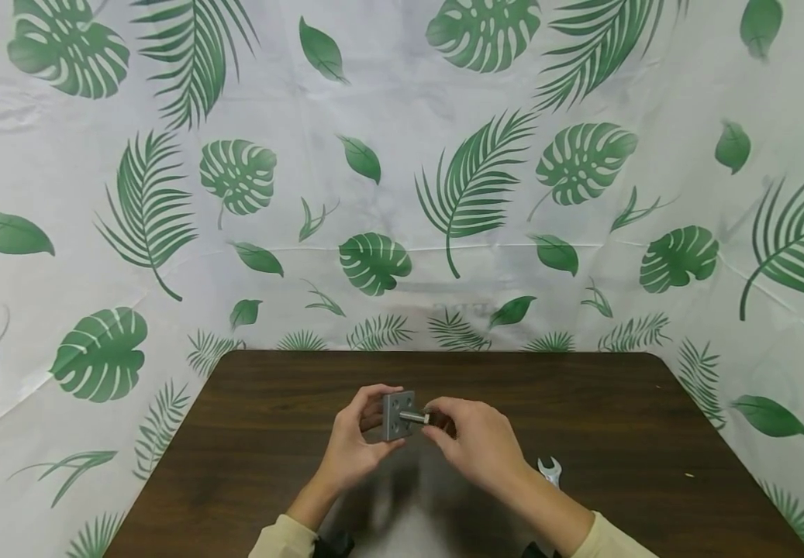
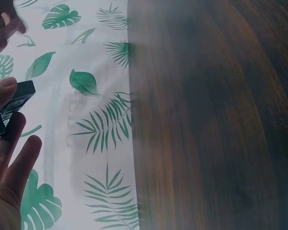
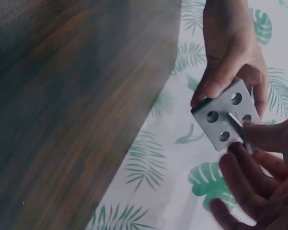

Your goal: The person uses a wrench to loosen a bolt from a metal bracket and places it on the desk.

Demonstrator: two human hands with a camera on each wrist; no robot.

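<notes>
My left hand (image 1: pixel 349 446) grips a square grey metal plate (image 1: pixel 391 422) by its edges, thumb at the lower edge and fingers at the upper, raised over the table. A bolt (image 1: pixel 412 417) sticks out from the middle of the plate toward the right. Thumb and fingertips of my right hand (image 1: pixel 481 446) pinch the bolt's outer end. Several round holes surround the bolt on the plate (image 3: pixel 218 127), as the right wrist view shows. Part of the dark plate (image 2: pixel 23 98) appears behind the left thumb in the left wrist view, with threads showing beside it.
An open-end wrench (image 1: pixel 550 470) lies on the dark wooden table (image 1: pixel 269 403), partly hidden by the right forearm. Small light scraps lie toward the table's right side. A white leaf-print cloth (image 1: pixel 402 194) hangs behind and beside the table.
</notes>
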